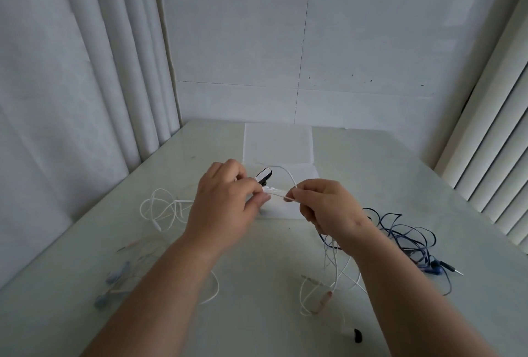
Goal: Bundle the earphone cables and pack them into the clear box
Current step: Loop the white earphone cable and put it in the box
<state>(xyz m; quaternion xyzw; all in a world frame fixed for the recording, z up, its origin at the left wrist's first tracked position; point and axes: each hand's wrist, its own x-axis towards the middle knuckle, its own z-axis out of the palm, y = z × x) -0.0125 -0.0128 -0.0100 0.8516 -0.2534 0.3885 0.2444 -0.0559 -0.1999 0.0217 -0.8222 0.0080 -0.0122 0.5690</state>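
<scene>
Centre frame, above a pale table (257, 256): left hand (225, 202) curled round one end of a white cable (281, 195), right hand (325, 208) pinching the same cable just beside it, a short stretch drawn between the two. Left fingertips mostly tucked behind the knuckles, exact grip there hard to make out. Poking out past the left hand, a black-and-white clip (264, 176), lower end covered; touching the cable or not, impossible to tell. Rest of the cable arching up over the right hand, then dropping below the right wrist into loose loops on the table, partly hidden by the forearm, near a pinkish plug (324, 299).

Just behind the hands, the clear box (278, 142), faint against the table, near edge masked by fingers, contents not discernible. Left of centre, a white tangle (163, 208) lying on the table, one side cut off by the left forearm. At right, a blue cable (405, 231) in a loose heap, its earbuds and jack at the lower right end. Near the bottom edge, a black earbud (358, 339). Lower left, blurred bluish shapes, unidentifiable. Curtain (71, 71) at left, blinds (500, 156) at right.
</scene>
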